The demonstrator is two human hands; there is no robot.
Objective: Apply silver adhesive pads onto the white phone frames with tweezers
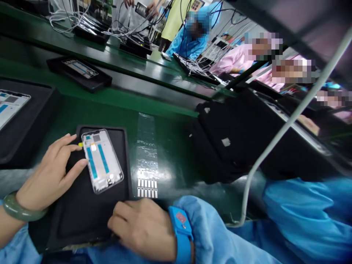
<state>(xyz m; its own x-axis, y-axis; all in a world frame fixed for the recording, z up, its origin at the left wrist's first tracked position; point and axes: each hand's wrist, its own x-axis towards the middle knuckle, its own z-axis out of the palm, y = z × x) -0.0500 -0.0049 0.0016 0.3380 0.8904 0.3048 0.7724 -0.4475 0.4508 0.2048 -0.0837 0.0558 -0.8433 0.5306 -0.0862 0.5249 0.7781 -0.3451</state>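
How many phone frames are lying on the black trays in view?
3: one phone frame on the nearest black tray, one at the left edge, one on a farther tray. Cables may hide more.

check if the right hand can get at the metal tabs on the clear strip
Probably yes: the right hand rests at the lower edge of the black tray, and the metal tabs on the clear strip lie just past its corner, with nothing visible between them.
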